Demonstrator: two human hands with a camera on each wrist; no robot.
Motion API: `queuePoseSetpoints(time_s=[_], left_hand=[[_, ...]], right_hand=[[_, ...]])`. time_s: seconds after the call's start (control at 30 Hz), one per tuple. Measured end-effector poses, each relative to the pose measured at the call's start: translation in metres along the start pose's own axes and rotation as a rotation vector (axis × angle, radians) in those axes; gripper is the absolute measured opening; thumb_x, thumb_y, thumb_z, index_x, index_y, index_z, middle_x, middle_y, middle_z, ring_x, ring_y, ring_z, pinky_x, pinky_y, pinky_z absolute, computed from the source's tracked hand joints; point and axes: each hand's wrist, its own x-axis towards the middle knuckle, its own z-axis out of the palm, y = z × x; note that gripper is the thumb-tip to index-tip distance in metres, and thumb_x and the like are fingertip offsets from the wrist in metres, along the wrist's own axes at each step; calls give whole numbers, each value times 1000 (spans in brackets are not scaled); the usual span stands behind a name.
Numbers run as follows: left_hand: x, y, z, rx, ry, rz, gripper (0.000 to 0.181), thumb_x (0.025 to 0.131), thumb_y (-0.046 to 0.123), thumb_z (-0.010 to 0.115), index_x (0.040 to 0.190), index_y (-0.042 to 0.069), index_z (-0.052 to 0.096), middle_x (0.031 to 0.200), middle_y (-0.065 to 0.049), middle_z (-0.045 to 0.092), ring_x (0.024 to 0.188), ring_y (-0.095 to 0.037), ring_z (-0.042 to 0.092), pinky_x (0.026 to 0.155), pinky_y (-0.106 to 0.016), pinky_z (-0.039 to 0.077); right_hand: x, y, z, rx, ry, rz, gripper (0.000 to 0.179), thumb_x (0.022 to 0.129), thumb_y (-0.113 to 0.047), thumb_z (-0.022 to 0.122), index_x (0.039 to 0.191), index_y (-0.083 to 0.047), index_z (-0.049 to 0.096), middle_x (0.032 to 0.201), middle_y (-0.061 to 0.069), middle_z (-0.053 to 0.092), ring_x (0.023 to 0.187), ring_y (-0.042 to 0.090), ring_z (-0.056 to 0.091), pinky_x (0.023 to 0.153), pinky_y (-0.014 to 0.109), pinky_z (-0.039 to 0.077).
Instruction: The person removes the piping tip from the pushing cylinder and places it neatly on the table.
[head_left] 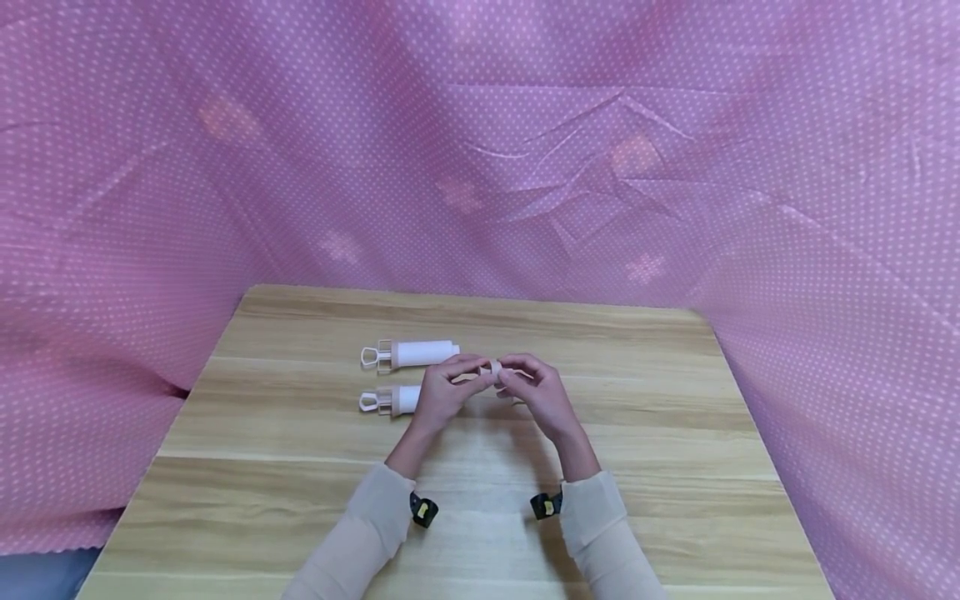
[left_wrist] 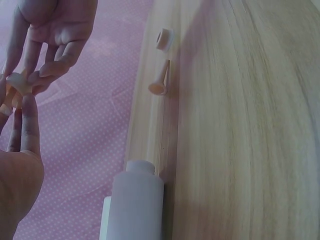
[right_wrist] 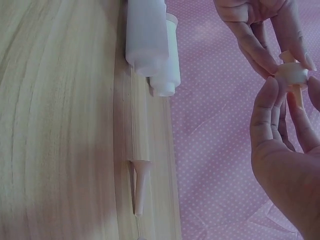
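Both hands meet above the table, pinching a small peach nozzle (right_wrist: 298,96) fitted through a pale ring cap (right_wrist: 295,74). My left hand (head_left: 442,393) holds it from the left between thumb and fingertips. From the right, my right hand (head_left: 547,402) pinches the same pieces; its fingertips touch the cap in the right wrist view. On the table under the hands lies a second peach nozzle (left_wrist: 160,82) with a flared end. Beside it is another ring cap (left_wrist: 165,40). How firmly nozzle and cap are joined I cannot tell.
Two white syringe-like tubes with loop handles lie left of the hands: a far tube (head_left: 424,353) and a near tube (head_left: 408,400), partly hidden by the left hand. They rest on a wood-grain table (head_left: 262,500). Pink dotted cloth (head_left: 480,167) hangs around its back and sides.
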Motion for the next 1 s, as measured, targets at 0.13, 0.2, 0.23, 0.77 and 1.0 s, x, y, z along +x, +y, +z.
queuePoseSetpoints(time_s=[0.13,0.2,0.23,0.77,1.0], left_hand=[[0,1,1,-9,2,3,28,85,0,80,111,-9,73,116,-23,69,98,-14,65,88,-33,58],[-1,1,2,-18,4,15,28,85,2,80,111,-7,74,116,-22,69,98,-14,65,88,-32,58],[-1,1,2,-23,5,21,28,85,3,81,111,-7,74,115,-21,70,98,-14,65,88,-32,58],[2,-2,2,-11,0,61,29,84,12,84,110,0,77,112,-13,72,102,-27,66,87,-33,58],[4,-1,2,-26,-12,40,30,84,9,83,111,-3,76,115,-18,70,104,-32,64,89,-32,57]], right_hand=[[0,-1,1,3,0,4,30,100,-4,63,123,14,58,106,9,67,91,18,69,80,33,60],[0,-1,1,6,3,5,30,100,-5,63,123,14,58,107,10,67,92,19,69,80,34,60],[0,-1,1,6,4,7,30,100,-5,63,123,14,58,107,10,67,92,19,69,80,34,60],[1,-3,1,8,14,31,31,99,-4,64,123,14,57,107,8,69,92,20,70,82,35,59],[2,-3,-1,-2,8,27,29,99,-4,64,123,12,58,109,9,67,91,19,70,84,36,59]])
